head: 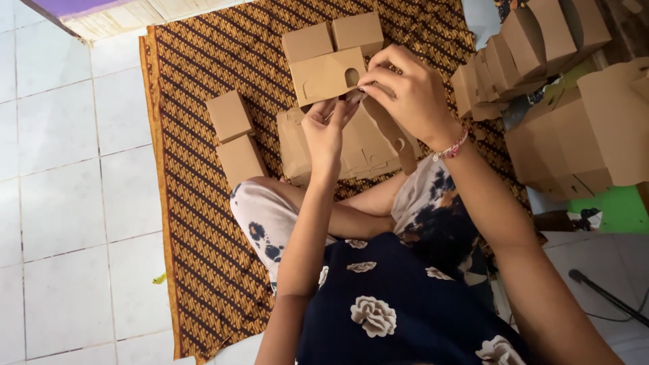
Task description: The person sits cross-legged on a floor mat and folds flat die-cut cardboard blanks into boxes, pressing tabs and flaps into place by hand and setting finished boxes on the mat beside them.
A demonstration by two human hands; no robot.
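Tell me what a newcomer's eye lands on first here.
First, the brown cardboard box blank held up at top centre, pinched between the left hand and right hand. Next, the patterned brown cloth spread on the white tiled floor, and the pile of folded boxes at right.

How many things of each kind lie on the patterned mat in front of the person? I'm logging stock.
Box being folded in both hands: 1
Small folded boxes on the mat: 4
Stack of flat box blanks: 1
Pile of boxes at the right, partly on the mat: 1, boxes uncountable
Total: 7
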